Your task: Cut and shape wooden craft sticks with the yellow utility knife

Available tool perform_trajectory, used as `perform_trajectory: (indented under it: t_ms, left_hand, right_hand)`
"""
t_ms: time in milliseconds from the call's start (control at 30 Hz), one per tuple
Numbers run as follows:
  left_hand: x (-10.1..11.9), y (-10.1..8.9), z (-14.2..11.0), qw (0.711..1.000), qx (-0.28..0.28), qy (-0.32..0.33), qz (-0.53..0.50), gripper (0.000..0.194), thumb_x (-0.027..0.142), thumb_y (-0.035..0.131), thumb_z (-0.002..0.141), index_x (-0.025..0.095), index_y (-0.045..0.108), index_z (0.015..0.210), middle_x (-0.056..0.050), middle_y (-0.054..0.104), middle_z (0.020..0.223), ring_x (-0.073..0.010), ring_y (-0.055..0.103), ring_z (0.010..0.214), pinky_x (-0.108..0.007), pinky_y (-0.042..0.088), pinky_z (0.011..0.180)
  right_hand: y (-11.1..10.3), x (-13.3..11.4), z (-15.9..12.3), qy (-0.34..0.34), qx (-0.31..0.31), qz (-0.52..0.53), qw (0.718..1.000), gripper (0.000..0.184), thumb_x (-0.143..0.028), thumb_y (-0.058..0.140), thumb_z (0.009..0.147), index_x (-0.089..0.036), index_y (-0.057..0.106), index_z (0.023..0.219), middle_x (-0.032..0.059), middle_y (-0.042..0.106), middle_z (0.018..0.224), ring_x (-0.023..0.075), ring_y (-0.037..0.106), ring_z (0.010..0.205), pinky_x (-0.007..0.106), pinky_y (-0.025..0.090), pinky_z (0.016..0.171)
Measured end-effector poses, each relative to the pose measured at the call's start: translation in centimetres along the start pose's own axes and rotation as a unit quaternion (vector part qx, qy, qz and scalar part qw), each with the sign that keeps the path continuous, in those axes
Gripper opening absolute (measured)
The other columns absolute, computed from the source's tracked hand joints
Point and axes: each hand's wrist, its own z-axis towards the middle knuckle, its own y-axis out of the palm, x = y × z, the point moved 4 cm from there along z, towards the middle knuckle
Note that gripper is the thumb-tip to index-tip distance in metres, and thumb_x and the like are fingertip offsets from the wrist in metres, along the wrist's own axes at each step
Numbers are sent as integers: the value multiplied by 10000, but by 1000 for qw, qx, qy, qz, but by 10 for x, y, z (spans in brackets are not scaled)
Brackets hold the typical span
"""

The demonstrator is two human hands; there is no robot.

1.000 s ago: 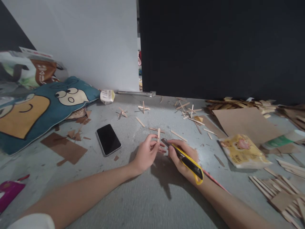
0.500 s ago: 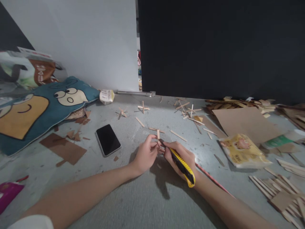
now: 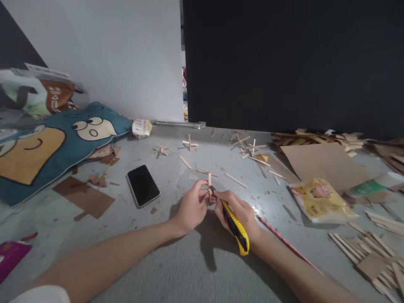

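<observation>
– Over the table [image 3: 158,269], what were the fingers doing?
– Left hand [image 3: 193,207] pinched a wooden stick [image 3: 210,179] near-upright; right hand [image 3: 245,211] wrapped a yellow cutter [image 3: 235,227], nose at the stick.
– Why so?
– Probably steadying the stick for the blade; contact unclear. Phone [image 3: 143,185] lay left, likely leaving working room.

Pale wooden craft stick [image 3: 210,179], pretty slim, pinched near-upright in the left hand [image 3: 192,208], top end poking out above the fingers, lower part hidden. Then a chunky yellow-and-black box cutter [image 3: 234,225], ribbed along one edge, held slantwise in the right hand [image 3: 244,210], yellow butt end towards the wearer, dark metal nose right by the stick. Actual blade contact too tiny to make out, tbh.
</observation>
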Motion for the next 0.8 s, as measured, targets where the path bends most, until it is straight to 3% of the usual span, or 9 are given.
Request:
perform_trajectory:
  t_ms: [100,233,367,600,800]
  left_hand:
    - [-2,-1,0,1000,2,0,10,335,520,595,995,221,533,1132,-59,790,835,-239,788,817,-331,591,761]
    - [-4,0,1,1000,-2,-1,-10,385,559,597,984,216,536,1148,-81,799,868,-253,794,819,-345,600,767]
    - [-6,2,1,1000,0,-13,-22,394,564,606,971,218,531,1143,-63,784,820,-240,777,754,-329,594,709]
    - [-7,1,2,999,10,-23,-21,362,527,621,972,219,519,1134,15,708,683,-175,673,575,-260,512,572]
    - [-3,3,3,998,-2,-14,-63,405,566,609,977,214,486,1136,-31,754,750,-207,754,717,-317,591,709]
  right_hand:
    - [-1,-8,4,-12,25,7,1000,205,-195,556,966,-262,645,1137,-2,680,764,127,648,570,231,539,564]
    - [-2,-12,5,73,85,10,994,94,-253,578,990,-246,662,1029,-21,685,673,118,638,500,217,515,527]
    - [4,-11,1,133,98,38,986,129,-303,575,1009,-228,675,1039,-14,700,641,143,686,529,235,543,552]
    - [8,-16,4,169,111,120,972,196,-378,568,1033,-219,676,1076,3,728,677,158,713,552,258,590,575]
    - [4,-5,4,229,112,258,932,276,-466,555,1034,-219,670,1072,21,734,681,194,713,557,320,614,555]
